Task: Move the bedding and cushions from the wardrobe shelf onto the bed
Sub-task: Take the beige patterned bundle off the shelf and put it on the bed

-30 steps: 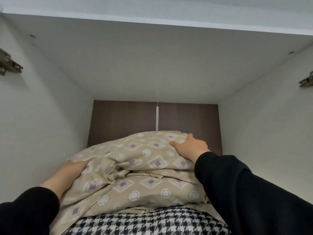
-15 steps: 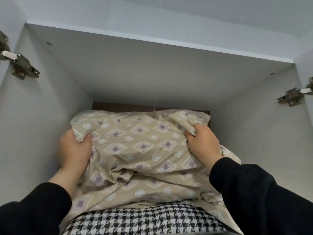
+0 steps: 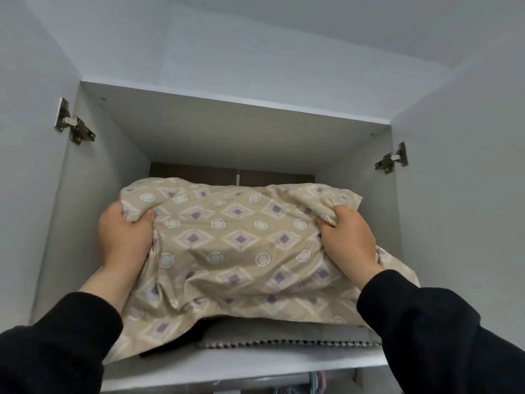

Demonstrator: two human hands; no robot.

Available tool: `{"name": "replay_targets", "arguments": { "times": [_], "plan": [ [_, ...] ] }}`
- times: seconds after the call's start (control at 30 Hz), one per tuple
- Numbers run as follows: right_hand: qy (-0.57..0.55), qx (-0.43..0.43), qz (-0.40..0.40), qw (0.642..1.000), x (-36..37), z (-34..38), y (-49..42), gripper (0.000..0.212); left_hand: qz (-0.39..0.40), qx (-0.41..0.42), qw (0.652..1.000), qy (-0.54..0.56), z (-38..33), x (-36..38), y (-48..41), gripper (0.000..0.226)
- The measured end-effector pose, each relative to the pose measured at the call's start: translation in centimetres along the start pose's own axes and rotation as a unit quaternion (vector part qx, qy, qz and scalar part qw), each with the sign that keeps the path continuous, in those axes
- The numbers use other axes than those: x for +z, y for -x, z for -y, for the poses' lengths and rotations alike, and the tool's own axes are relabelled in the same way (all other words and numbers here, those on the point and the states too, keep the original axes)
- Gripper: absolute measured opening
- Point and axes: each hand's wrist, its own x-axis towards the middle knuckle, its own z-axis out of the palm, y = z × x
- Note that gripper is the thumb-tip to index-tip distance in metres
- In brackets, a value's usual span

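A beige pillow (image 3: 235, 245) with purple diamonds and white circles sits in the top wardrobe compartment, its front hanging past the shelf edge (image 3: 227, 365). My left hand (image 3: 123, 237) grips a bunch of its fabric at the left corner. My right hand (image 3: 348, 240) grips a fold at the right corner. Under the pillow lies a flat grey cushion (image 3: 284, 334) with a houndstooth edge, mostly hidden. The bed is out of view.
White side walls close the compartment on both sides, with metal hinges at the left (image 3: 74, 127) and right (image 3: 393, 159). A dark brown back panel (image 3: 199, 173) shows behind the pillow. Hanging clothes (image 3: 318, 383) peek out below the shelf.
The pillow has come forward and now overhangs the shelf front. Both hands moved from resting on it to gripping its corners. My view has backed away, showing the shelf edge and both hinges.
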Motion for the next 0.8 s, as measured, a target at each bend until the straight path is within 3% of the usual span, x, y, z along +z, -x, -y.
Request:
{"name": "replay_targets", "arguments": {
  "times": [0.43, 0.63, 0.8],
  "plan": [
    [0.031, 0.017, 0.029, 0.999, -18.7, 1.0, 10.7, 0.018, -0.005, -0.013, 1.000, 0.016, -10.7, -9.6, 13.4, 0.019],
    [0.088, 0.003, 0.008, 0.996, -25.5, 4.9, 13.2, 0.018, 0.001, -0.035, 0.999, 0.033, -12.6, -11.5, 15.8, 0.019],
    [0.157, -0.030, -0.036, 0.987, -31.6, 8.9, 15.5, 0.026, 0.014, -0.072, 0.990, 0.119, -12.1, -11.8, 17.0, 0.034]
  ]
}}
